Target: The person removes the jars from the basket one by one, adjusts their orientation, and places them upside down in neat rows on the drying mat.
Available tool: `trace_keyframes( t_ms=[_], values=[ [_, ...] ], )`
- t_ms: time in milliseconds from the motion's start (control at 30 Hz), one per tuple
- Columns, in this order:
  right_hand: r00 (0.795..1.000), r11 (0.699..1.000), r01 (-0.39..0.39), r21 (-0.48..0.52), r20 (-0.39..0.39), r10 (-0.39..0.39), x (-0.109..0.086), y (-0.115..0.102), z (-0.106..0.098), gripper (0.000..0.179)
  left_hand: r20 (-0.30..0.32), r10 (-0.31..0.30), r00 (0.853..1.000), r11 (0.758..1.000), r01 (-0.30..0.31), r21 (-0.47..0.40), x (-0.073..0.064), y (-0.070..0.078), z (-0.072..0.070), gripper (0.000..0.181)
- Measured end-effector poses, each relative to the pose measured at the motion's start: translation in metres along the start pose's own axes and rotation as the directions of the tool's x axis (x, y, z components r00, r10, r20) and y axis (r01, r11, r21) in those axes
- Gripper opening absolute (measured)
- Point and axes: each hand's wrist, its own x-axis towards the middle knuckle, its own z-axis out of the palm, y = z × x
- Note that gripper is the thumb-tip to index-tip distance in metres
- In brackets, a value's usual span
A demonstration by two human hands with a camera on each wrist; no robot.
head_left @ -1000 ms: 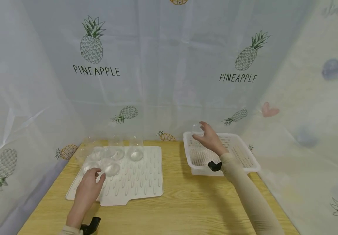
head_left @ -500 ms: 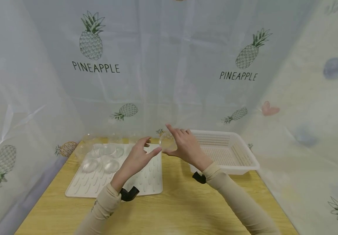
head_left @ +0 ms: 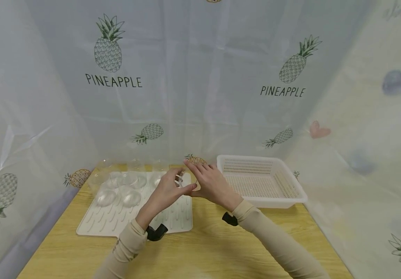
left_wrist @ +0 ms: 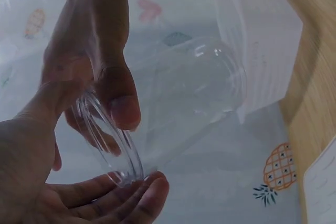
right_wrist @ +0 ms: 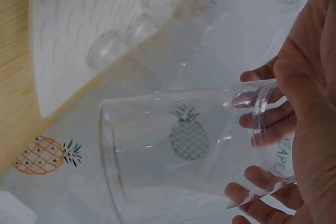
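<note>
Both hands hold a clear plastic jar (head_left: 185, 180) at its ringed open end, above the right edge of the white mat (head_left: 170, 221). My left hand (head_left: 165, 188) has its thumb and fingers curled at the rim from the left. From the right, my right hand (head_left: 215, 186) grips the same end, its fingers overlapping the left hand's. The jar (left_wrist: 189, 93) lies sideways in the left wrist view, its closed end pointing away from the hands. In the right wrist view, the jar's see-through wall (right_wrist: 152, 156) shows the curtain print behind it.
Several more clear jars (head_left: 131, 197) stand on the left and back of the mat. A white perforated basket (head_left: 256, 200) sits at the right on the wooden table (head_left: 200, 244). Pineapple-printed curtain (head_left: 200, 77) encloses the back and sides.
My right hand has brought the jar from above the basket leftward to the middle. My left hand has left the jars on the mat, moved right and taken hold of the jar's rim.
</note>
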Motion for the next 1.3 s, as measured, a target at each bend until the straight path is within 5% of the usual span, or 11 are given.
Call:
trace_keyframes(
  t_ms=[100, 200, 367, 500, 600, 667, 800, 933, 1067, 1200, 1300],
  values=[
    [0.994, 0.971, -0.112, 0.209, 0.029, 0.109, 0.0, 0.0, 0.002, 0.114, -0.028, -0.015, 1.0, 1.0, 0.015, 0.006, 0.001, -0.005, -0.006, 0.083],
    [0.951, 0.81, -0.303, 0.502, 0.102, 0.293, -0.001, 0.003, 0.002, 0.106, -0.085, -0.038, 0.996, 0.999, 0.038, 0.001, -0.001, -0.01, -0.016, 0.085],
    [0.785, 0.298, -0.535, 0.791, 0.334, 0.521, -0.001, 0.015, 0.005, 0.078, -0.192, -0.032, 0.981, 0.999, 0.027, -0.028, -0.006, -0.011, -0.036, 0.081],
    [0.685, -0.138, -0.597, 0.79, 0.592, 0.425, 0.0, 0.021, 0.017, 0.072, -0.224, 0.009, 0.975, 1.0, -0.014, -0.025, -0.006, -0.012, -0.041, 0.077],
    [0.655, -0.387, -0.614, 0.688, 0.718, 0.237, -0.002, 0.018, 0.029, 0.075, -0.21, 0.001, 0.978, 1.0, -0.004, -0.012, -0.007, -0.015, -0.039, 0.078],
    [0.643, -0.481, -0.617, 0.622, 0.751, 0.147, -0.003, 0.013, 0.036, 0.078, -0.197, -0.021, 0.98, 1.0, 0.019, -0.012, -0.008, -0.017, -0.037, 0.08],
    [0.61, -0.555, -0.606, 0.57, 0.781, 0.137, -0.005, 0.004, 0.046, 0.082, -0.169, -0.069, 0.983, 0.997, 0.063, -0.037, -0.013, -0.023, -0.035, 0.084],
    [0.609, -0.539, -0.586, 0.605, 0.768, 0.2, -0.004, 0.002, 0.048, 0.081, -0.126, -0.08, 0.989, 0.996, 0.073, -0.058, -0.019, -0.028, -0.036, 0.085],
    [0.644, -0.51, -0.541, 0.668, 0.719, 0.259, 0.005, 0.002, 0.046, 0.077, -0.121, -0.073, 0.99, 0.997, 0.072, -0.012, -0.032, -0.037, -0.04, 0.081],
    [0.656, -0.447, -0.505, 0.738, 0.665, 0.358, 0.015, -0.002, 0.045, 0.068, -0.188, -0.078, 0.979, 0.993, 0.092, 0.068, -0.059, -0.057, -0.051, 0.064],
    [0.674, -0.31, -0.5, 0.809, 0.588, 0.448, 0.02, -0.006, 0.049, 0.065, -0.255, -0.098, 0.962, 0.979, 0.139, 0.151, -0.08, -0.083, -0.065, 0.05]
  ],
)
